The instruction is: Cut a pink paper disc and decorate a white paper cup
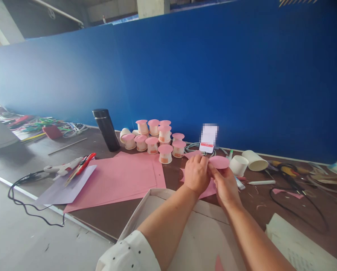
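Observation:
My left hand point(196, 174) and my right hand point(226, 184) meet above the brown table point(112, 214), fingers pinched together. Between them they hold a small pink paper disc point(219, 162), flat side up. Whatever lies under the disc is hidden by my fingers. Beneath my hands lies a pink paper scrap point(209, 191). Just right of the disc stands a white paper cup point(238, 165), upside down, with another cup point(254, 160) lying on its side behind it.
Several white cups with pink disc tops point(157, 139) cluster at the back by a black flask point(106, 130). Pink paper sheets point(120, 177), a glue gun point(63, 167), red-handled scissors point(85, 163) and a cable point(29, 205) lie left. A cardboard box point(157, 205) sits in front.

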A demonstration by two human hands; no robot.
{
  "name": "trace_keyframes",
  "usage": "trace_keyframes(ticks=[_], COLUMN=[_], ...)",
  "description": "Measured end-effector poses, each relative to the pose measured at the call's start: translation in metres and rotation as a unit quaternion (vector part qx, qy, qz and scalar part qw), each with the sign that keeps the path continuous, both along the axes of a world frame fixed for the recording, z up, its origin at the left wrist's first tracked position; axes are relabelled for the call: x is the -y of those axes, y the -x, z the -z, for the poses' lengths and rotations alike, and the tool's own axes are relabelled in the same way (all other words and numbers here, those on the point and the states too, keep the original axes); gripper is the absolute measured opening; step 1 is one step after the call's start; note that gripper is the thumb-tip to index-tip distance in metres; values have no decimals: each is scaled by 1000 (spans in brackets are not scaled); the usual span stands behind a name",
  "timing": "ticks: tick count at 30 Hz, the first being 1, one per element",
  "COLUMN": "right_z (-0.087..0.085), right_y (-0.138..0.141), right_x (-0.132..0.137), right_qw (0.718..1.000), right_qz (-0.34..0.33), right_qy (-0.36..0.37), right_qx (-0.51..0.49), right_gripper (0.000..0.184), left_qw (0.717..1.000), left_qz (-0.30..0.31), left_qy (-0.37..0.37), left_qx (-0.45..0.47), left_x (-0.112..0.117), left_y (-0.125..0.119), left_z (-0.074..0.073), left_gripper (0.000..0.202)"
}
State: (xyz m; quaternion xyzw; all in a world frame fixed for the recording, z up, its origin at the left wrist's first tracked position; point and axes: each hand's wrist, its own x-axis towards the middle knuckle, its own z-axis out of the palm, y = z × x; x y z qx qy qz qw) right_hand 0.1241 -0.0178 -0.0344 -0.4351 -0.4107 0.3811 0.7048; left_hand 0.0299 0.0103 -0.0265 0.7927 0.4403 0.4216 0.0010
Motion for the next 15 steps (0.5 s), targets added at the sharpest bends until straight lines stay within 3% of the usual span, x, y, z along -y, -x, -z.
trace_keyframes(ticks=[4, 9, 12, 15], right_z=[-4, -5, -1, 2], right_y=[1, -6, -13, -18], right_x=[0, -4, -5, -5], right_qw=[993, 982, 980, 977], right_qz=[7, 62, 78, 78], right_qy=[13, 67, 82, 92], right_qx=[-114, -164, -166, -174], right_gripper=[36, 36, 37, 39], left_qw=[998, 997, 994, 948], left_qz=[-18, 61, 47, 34], left_qy=[-36, -22, 55, 217], left_qx=[-49, -39, 77, 230], left_x=[2, 7, 3, -5], left_y=[0, 2, 3, 3], left_z=[-3, -5, -3, -4], left_gripper=[17, 25, 33, 23])
